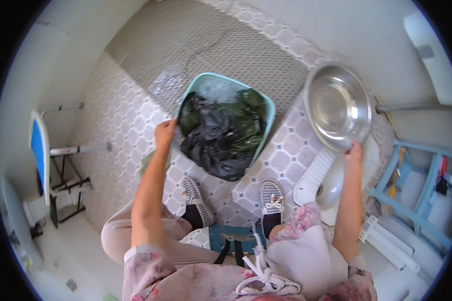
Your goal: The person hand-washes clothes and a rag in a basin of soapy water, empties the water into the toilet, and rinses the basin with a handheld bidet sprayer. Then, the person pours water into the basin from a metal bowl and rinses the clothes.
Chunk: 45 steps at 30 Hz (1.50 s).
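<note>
A light blue-green basin on the tiled floor holds water and dark wet fabric, black and dark green. My left hand is closed on the left rim of this basin. To the right, a round steel basin stands tilted, showing its inside with nothing in it. The fingers of my right hand are closed on its lower edge. Part of each hand's fingers is hidden behind the rims.
A grey textured mat lies beyond the basin. Right: a white squat toilet, a blue rack with small items, and a wall pipe. Left: a blue-and-white folding seat. A low blue stool is beneath me.
</note>
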Tool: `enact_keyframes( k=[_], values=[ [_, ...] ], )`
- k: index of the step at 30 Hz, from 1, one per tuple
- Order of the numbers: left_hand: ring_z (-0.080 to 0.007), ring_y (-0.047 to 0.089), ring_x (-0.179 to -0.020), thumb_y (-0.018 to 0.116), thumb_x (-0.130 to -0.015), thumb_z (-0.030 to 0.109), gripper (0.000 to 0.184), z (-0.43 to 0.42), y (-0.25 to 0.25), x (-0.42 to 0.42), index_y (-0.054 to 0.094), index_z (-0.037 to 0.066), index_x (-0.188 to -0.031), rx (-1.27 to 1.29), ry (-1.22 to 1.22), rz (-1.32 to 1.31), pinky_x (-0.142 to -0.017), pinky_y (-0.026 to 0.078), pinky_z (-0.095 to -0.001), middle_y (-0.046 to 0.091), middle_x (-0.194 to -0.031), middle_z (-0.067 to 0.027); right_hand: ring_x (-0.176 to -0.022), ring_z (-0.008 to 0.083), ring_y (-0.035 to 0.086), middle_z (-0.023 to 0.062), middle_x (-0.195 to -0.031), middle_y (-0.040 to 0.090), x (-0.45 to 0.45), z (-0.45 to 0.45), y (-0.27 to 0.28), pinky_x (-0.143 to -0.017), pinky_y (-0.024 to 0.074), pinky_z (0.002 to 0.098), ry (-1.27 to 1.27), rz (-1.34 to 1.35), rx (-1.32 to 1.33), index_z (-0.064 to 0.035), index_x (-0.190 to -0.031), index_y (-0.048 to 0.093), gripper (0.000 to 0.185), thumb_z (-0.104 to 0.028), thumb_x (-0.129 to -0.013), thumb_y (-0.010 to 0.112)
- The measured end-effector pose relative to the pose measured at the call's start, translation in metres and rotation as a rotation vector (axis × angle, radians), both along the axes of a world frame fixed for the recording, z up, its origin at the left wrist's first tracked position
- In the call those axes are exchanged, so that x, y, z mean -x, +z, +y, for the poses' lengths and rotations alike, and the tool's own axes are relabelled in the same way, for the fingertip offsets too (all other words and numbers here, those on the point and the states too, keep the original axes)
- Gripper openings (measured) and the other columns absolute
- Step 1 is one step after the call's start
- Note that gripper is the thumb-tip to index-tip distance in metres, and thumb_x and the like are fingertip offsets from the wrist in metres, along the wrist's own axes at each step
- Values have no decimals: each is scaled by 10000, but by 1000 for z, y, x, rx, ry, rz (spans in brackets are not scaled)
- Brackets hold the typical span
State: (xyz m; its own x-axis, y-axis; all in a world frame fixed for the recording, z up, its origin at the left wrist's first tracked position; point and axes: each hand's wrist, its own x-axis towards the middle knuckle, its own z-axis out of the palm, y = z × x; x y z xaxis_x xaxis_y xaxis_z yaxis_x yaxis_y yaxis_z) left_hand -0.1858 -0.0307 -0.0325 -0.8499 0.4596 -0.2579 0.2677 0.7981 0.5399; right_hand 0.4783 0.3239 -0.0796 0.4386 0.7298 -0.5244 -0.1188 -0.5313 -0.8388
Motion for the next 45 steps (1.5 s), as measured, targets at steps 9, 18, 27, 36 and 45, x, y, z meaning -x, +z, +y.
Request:
enact_keyframes(
  k=[9,18,27,36,45],
  values=[
    [-211,550,-573,573,-969,287,313,21,48,-39,648,6,-854,-379,55,482,-591,434,-376,576,-624,-133,-1157,340,552,225,-1244,580,88,-51,112,-999,422,419,181,-1448,-241,39,-1333,475,569,-110,-813,651],
    [-47,373,-488,635,-927,236,259,92,245,-17,642,-12,-853,-924,178,-173,-431,269,-237,428,-582,60,-1034,284,608,116,-1079,669,260,-97,187,-920,475,380,974,-507,-809,-107,-1083,694,291,-33,-824,583],
    [-40,252,-446,582,-962,167,215,149,285,-36,556,-43,-996,-1118,261,-793,-397,194,-222,313,-571,73,-1173,240,530,120,-1376,512,421,-170,196,-939,469,385,1279,297,-594,-110,-1431,423,650,-298,-876,705],
    [-71,311,-502,513,-1001,239,249,136,151,-79,550,-7,-1007,-999,281,-1163,-440,270,-247,310,-601,52,-897,224,625,71,-1001,629,416,-119,140,-897,528,474,444,1240,186,-124,-1017,566,285,-378,-923,658],
    [-290,543,-1205,494,-942,309,439,125,86,-84,632,-25,-1190,-801,-117,-929,-981,449,-431,615,-1273,-166,-584,120,461,-3,-717,467,375,-72,107,-546,436,305,353,1109,137,-123,-836,472,323,-370,-935,655]
  ],
)
